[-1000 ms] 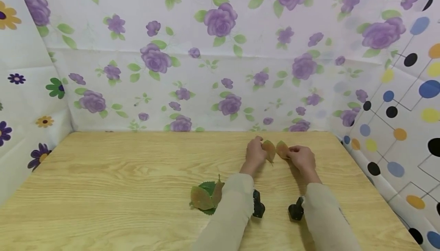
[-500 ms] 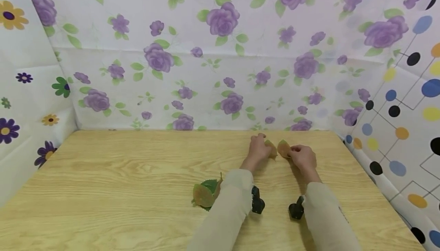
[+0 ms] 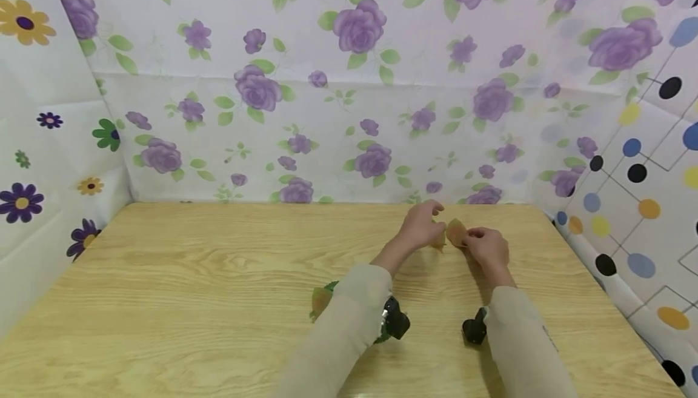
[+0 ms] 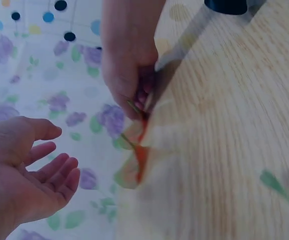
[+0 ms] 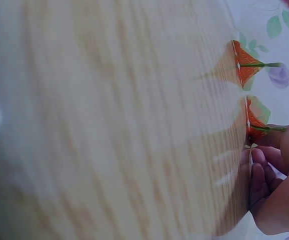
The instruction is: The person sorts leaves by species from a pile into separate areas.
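Two orange-green leaves lie side by side near the table's far edge. My right hand (image 3: 489, 248) pinches the right-hand leaf (image 3: 457, 232) near its stem; the right wrist view shows its fingertips at that leaf (image 5: 257, 120). The left-hand leaf (image 3: 438, 242) is partly covered in the head view by my left hand (image 3: 421, 226). In the left wrist view my left hand (image 4: 29, 170) is apart from this leaf (image 4: 134, 170), with relaxed fingers and nothing in them. A small pile of leaves (image 3: 322, 299) lies nearer, mostly hidden under my left sleeve.
The wood-grain table (image 3: 191, 301) meets a back wall sheet (image 3: 305, 137) with purple flowers, close behind the hands. Patterned side sheets stand left and right. Each wrist carries a black camera, one being the left wrist camera (image 3: 397, 319).
My left hand has let go of the left-hand leaf and come up off it, its fingers spreading. The left forearm has swung over the leaf pile. My right hand keeps its hold.
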Demonstrator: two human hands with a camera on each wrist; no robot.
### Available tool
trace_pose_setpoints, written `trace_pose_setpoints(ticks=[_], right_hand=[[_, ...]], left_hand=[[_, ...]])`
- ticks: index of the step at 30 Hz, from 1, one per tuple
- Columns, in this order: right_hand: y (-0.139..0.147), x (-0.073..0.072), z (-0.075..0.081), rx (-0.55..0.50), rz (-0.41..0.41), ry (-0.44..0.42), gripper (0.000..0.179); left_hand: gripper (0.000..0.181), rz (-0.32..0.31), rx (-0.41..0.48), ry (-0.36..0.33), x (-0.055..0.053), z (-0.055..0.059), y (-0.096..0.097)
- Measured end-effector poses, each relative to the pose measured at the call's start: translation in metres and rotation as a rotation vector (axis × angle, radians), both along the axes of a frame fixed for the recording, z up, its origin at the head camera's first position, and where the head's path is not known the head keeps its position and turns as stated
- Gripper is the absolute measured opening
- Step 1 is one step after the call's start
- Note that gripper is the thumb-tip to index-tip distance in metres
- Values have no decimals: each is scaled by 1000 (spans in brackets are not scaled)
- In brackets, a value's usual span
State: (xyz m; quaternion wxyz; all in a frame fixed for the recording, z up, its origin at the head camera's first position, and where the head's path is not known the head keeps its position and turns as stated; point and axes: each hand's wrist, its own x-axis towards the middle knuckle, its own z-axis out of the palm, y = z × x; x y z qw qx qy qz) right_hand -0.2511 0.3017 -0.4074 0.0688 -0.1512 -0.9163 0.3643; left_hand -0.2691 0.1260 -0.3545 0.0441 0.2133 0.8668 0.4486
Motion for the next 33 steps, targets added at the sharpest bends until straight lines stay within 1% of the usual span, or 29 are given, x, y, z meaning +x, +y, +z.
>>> trace_pose_setpoints(ticks=[3, 5, 8, 10, 11, 14, 17, 19, 21, 23, 26, 27, 30, 33], right_hand=[[1, 0, 0, 7, 9, -3, 41], [2, 1, 0, 15, 15, -4, 41], [2, 2, 1, 22, 23, -8, 40], [1, 2, 1, 18, 26, -12, 40], [0, 2, 1, 17, 29, -14, 40], [-1, 2, 1, 16, 34, -12, 40], [0, 1, 1, 27, 34, -2, 40], [1, 1, 0, 25, 25, 4, 40], [2, 2, 0, 14, 22, -1, 41], [2, 2, 0, -11, 25, -15, 42], [4, 3, 2, -49, 40, -33, 43], [5, 4, 2, -61, 47, -37, 44], [7, 5, 3, -90, 68, -42, 45], [7, 7, 3, -89, 99, -40, 45]], left_hand=[[35, -91, -6, 41, 11, 14, -15], [34, -165, -37, 97, 21, 23, -29], [32, -257, -101, 217, 38, 33, -59], [32, -290, -146, 285, 49, 35, -82], [32, -301, -152, 302, 54, 35, -94], [32, -311, -167, 300, 67, 31, -130], [33, -301, -185, 267, 81, 22, -162], [33, -299, -215, 262, 91, 15, -179], [35, -306, -281, 267, 100, 8, -193], [38, -331, -376, 294, 109, 0, -204], [42, -385, -522, 361, 120, -10, -216], [42, -403, -553, 384, 123, -13, -218], [41, -440, -605, 422, 129, -21, -223], [39, -465, -619, 448, 133, -27, -225]])
